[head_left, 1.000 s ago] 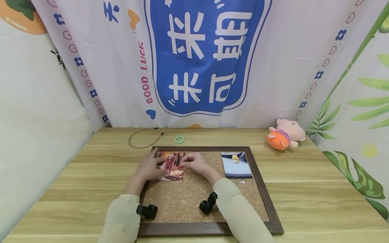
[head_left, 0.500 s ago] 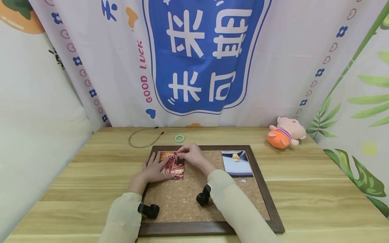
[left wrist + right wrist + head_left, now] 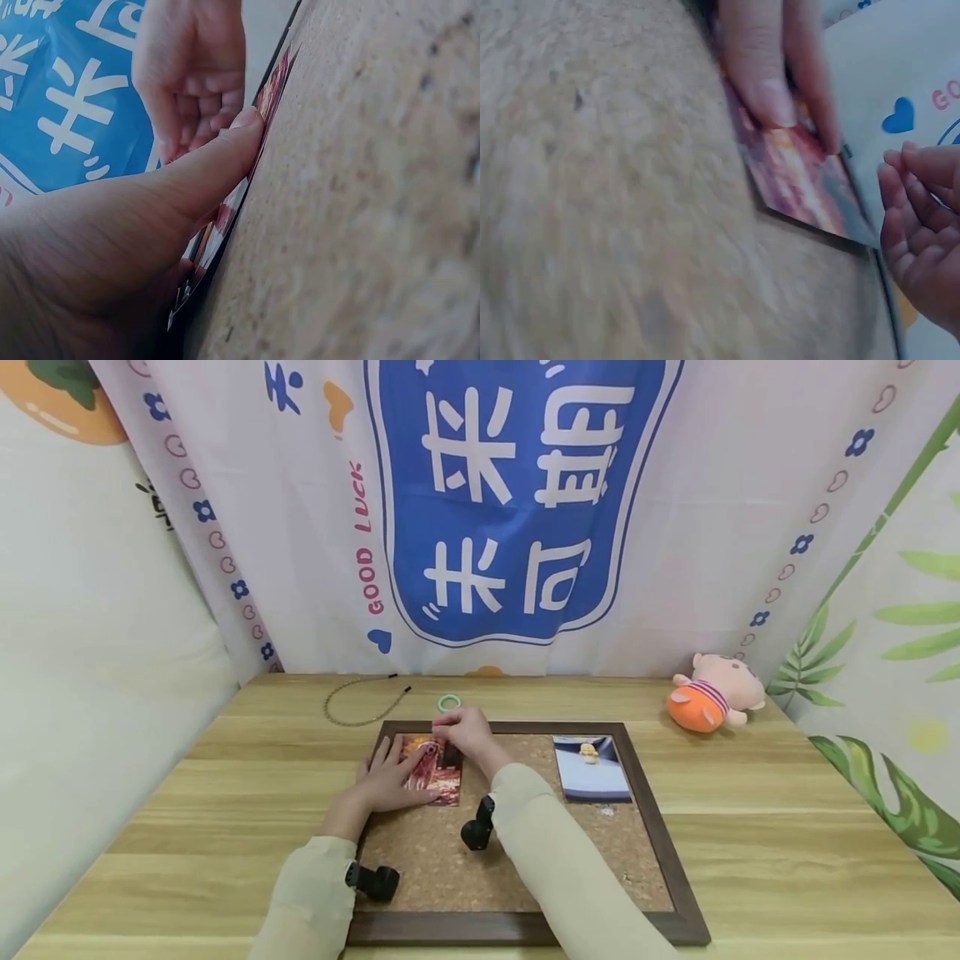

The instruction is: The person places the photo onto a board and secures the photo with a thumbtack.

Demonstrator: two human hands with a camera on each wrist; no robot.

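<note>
On the cork board [image 3: 420, 860] with a dark brown frame lies a photo [image 3: 450, 785] of a dog among red autumn leaves, at the upper left. My left hand [image 3: 386, 781] rests flat on it with spread fingers, covering part of the dog. In the left wrist view, the thumb [image 3: 217, 161] presses on the photo's surface. At the photo's upper edge, my right hand [image 3: 468, 733] pinches a small red pin-like piece [image 3: 437, 725], mostly hidden by the fingers. The right wrist view shows the right hand [image 3: 926, 225] beside the photo's corner [image 3: 832, 210], its fingertips together.
A second photo [image 3: 596, 781], blue-white with a small yellow figure, lies at the board's upper right. Behind the board are a thin chain-like cord [image 3: 327, 706] and a green ring [image 3: 448, 702]. A plush toy [image 3: 712, 693] lies at the back right, before a printed curtain [image 3: 645, 635].
My right hand has moved up from the photo's right side to its upper edge. The left hand has shifted right and settled flat on the photo.
</note>
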